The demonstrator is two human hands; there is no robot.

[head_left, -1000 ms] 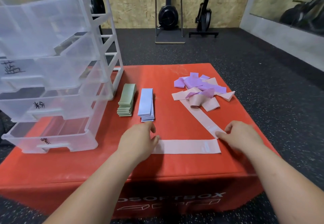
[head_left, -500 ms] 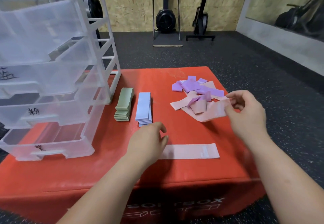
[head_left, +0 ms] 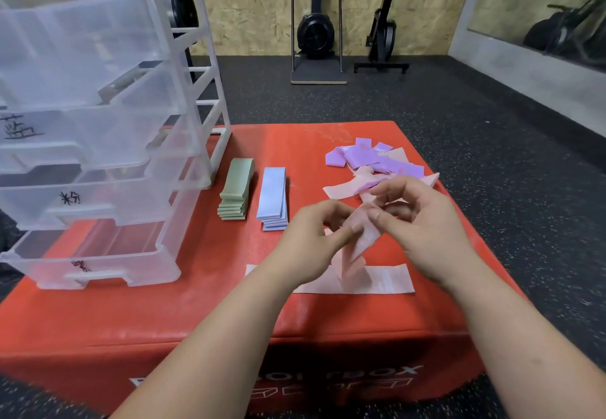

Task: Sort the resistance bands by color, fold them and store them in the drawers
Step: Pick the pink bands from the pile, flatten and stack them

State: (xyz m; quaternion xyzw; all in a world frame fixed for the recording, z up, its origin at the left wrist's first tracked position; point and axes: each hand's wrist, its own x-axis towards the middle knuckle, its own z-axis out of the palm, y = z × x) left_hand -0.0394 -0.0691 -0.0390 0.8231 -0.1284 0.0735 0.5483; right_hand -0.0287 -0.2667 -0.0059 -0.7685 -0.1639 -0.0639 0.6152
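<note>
Both hands are raised over the red soft box (head_left: 196, 303). The left hand (head_left: 311, 238) and the right hand (head_left: 426, 231) each pinch a limp pink band (head_left: 364, 238) between thumb and curled fingertips. Its loose end hangs down over a second pink band (head_left: 390, 282), which lies flat near the front edge; whether the two touch I cannot tell.

The fold looks like the main risk. The held band is slack and twisted, so creasing it in the air could leave uneven halves that won't stack. Its dangling tail could also drag the flat band askew.

Behind, the mixed pile of purple and pink bands (head_left: 377, 162) overlaps itself, so pulling one out may bring a wrong colour along. The green stack (head_left: 236, 195) and blue stack (head_left: 272, 202) sit close together near the drawer unit (head_left: 98, 123), where a careless left forearm could topple them.
</note>
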